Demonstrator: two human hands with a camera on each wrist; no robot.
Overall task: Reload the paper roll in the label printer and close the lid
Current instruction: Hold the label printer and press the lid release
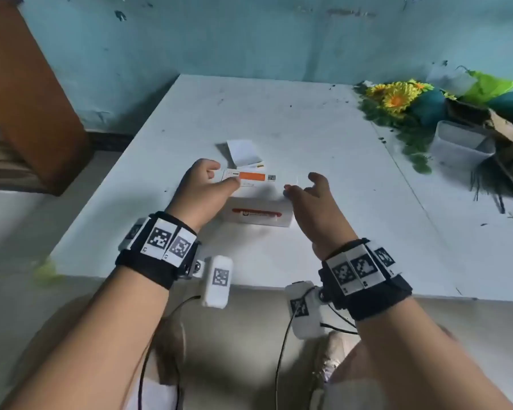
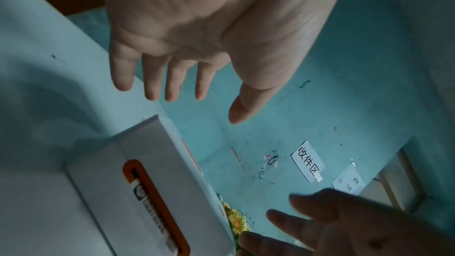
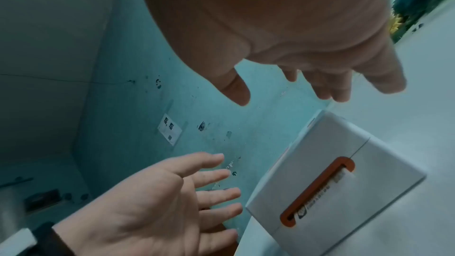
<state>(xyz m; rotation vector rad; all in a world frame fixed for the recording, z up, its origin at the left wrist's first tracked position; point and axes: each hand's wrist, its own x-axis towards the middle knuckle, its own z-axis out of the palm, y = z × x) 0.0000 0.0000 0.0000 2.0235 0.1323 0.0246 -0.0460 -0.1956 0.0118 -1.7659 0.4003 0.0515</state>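
Left hand (image 1: 203,187) released, fingers spread, holding nothing, above left end of white box-shaped label printer with orange-rimmed slot (image 1: 256,216); printer sits lid shut on white desk (image 1: 323,137); white-orange packet (image 1: 249,176) just behind it; right hand (image 1: 311,196) released, fingers loose, over printer's right end

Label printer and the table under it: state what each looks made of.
Label printer: looks like matte white moulded plastic, with crisp seams and an orange plastic rim around its slot. Table: a smooth white hard top, likely laminate or painted board; dark scuffs mark it, and the core is not visible.
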